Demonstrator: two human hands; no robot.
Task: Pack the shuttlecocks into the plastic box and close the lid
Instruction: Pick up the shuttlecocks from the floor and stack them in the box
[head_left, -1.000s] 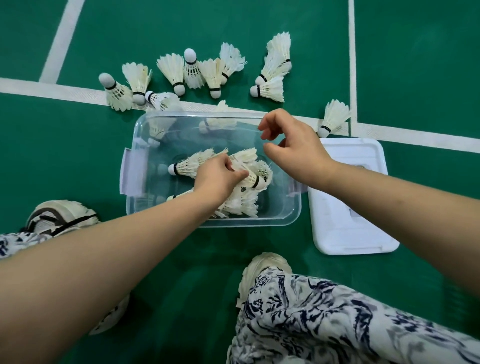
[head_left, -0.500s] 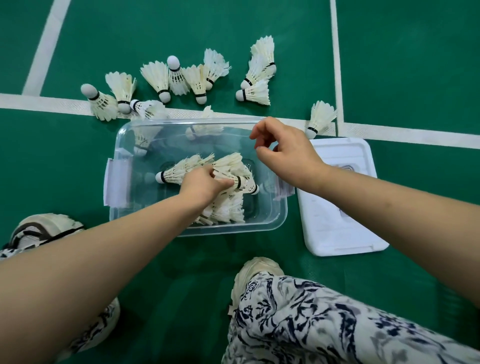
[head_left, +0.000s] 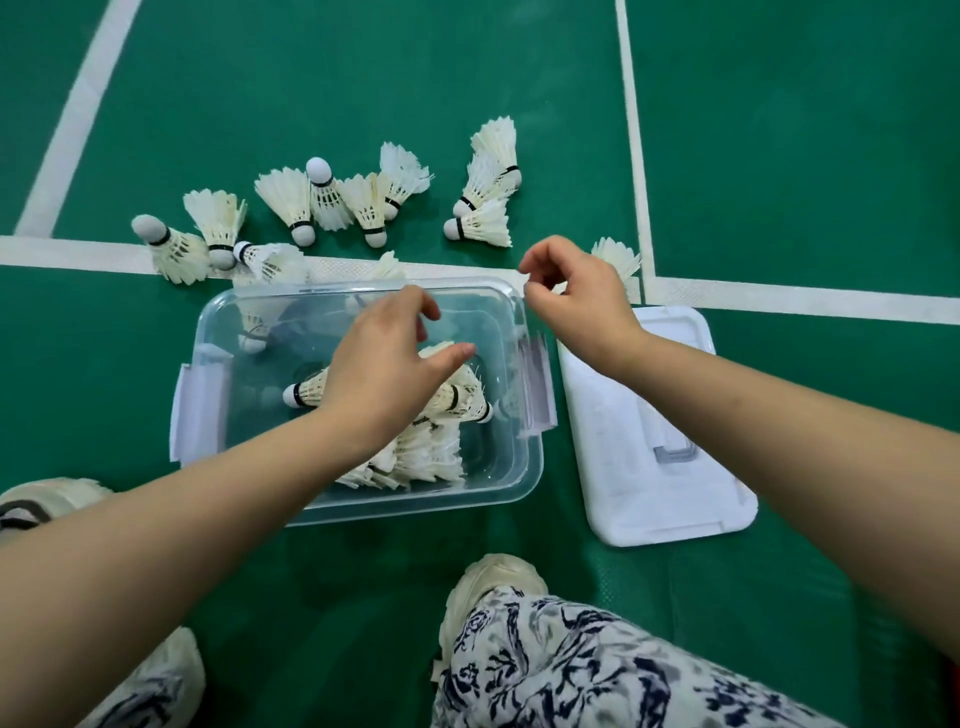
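Note:
A clear plastic box (head_left: 524, 467) sits on the green floor with several white shuttlecocks (head_left: 431, 452) piled in its near right part. My left hand (head_left: 384, 364) hovers over the box, fingers spread, holding nothing. My right hand (head_left: 582, 306) hangs above the box's far right corner, fingers loosely curled and empty. One shuttlecock (head_left: 618, 257) lies just beyond it, partly hidden. Several more loose shuttlecocks (head_left: 332, 200) lie on the floor behind the box. The white lid (head_left: 644, 499) lies flat to the right of the box.
White court lines (head_left: 779, 299) cross the green floor behind the box and run away at right. My patterned trouser leg (head_left: 597, 665) and pale shoe (head_left: 488, 582) are just in front of the box. Another shoe (head_left: 47, 499) is at the left.
My left hand let go of the shuttlecocks in the box, lifted and opened. My right hand shifted slightly right, toward the shuttlecock by the line. The view tilted so the box sits lower.

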